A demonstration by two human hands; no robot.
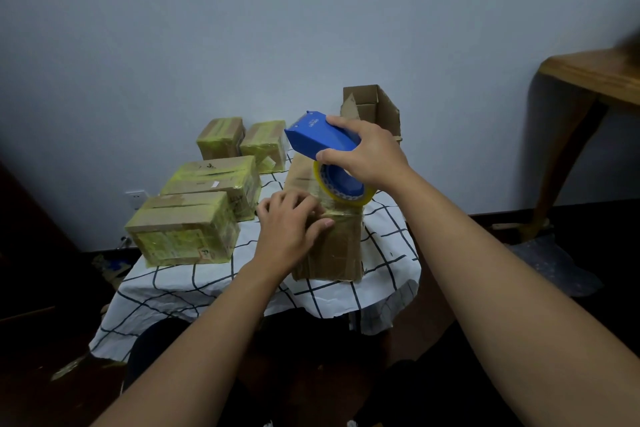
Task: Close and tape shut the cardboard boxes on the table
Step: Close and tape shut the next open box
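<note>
A brown cardboard box [337,250] lies closed in the middle of the table, long side running away from me. My right hand [367,152] grips a blue tape dispenser [320,135] with a yellowish tape roll [343,191] held just above the box top. A strip of clear tape runs from the roll onto the box. My left hand [292,225] presses the tape down at the box's near top edge with its fingers bent over it.
Several taped boxes [183,229] stand on the left of the checked tablecloth [194,291]. An open cardboard box [372,107] stands at the back by the wall. A wooden table [595,73] stands at the right. The floor around is dark.
</note>
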